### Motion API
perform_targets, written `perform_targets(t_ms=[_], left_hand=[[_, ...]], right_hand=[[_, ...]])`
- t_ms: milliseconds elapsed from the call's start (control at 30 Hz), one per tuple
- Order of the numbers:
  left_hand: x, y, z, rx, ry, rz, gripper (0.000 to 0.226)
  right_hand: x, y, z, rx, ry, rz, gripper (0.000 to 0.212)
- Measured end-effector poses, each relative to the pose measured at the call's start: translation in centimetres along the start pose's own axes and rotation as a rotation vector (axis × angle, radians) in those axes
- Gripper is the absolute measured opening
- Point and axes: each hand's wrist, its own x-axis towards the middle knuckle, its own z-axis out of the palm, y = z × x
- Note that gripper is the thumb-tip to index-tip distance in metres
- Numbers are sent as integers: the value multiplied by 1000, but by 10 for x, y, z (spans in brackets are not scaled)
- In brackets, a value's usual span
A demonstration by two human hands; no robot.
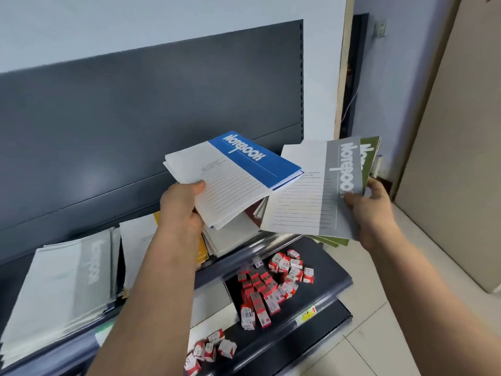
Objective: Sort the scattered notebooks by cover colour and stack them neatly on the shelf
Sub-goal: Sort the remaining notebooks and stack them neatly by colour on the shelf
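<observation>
Now, left hand [180, 210]: is gripping a thin bundle of notebooks, thumb pressing on the white lined part of the top cover, fingers curling underneath.
Blue notebook [260, 161]: is lying on top of that bundle, hanging in the air above the upper shelf [244, 257], its blue band pointing away toward the back panel [135, 118].
Right hand [371, 210]: is holding a second bundle by its right edge, thumb pressing on the grey band, fingers wrapping round behind.
Grey notebook [344, 169]: is sitting uppermost in the right hand's bundle, tilting upward, out past the right end of the upper shelf.
Green notebook [370, 150]: is peeking out from behind the grey notebook at the top right corner and along the bottom edge.
Bundles: the blue notebook's near corner is overlapping the grey notebook's left side in view; whether they are touching is not clear.
Grey stack [67, 280]: is resting at the left of the upper shelf.
Yellow notebook [202, 251]: is lying under the left wrist, beside a loose pile [233, 237] of white-faced covers.
Lower shelf [325, 270]: is carrying a heap of small red-and-white boxes [271, 286].
Bottom shelf [311, 329]: is carrying a few more boxes [211, 348] near its left end.
Floor [379, 335]: is showing pale tiles at the right.
</observation>
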Motion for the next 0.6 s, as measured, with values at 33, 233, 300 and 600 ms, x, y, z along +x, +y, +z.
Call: perform_targets(t_ms=[33, 233, 300, 600], left_hand=[[2, -1, 11, -14, 14, -3, 15], [20, -9, 72, -73, 98, 22, 32], [24, -13, 85, -82, 128, 17, 32], [37, -28, 110, -86, 276, -44, 32]], right_hand=[[14, -1, 0, 2, -19, 13, 47], [97, -14, -7, 12, -126, 131, 39], [116, -20, -9, 11, -145, 132, 35], [177, -23, 5, -34, -284, 143, 37]])
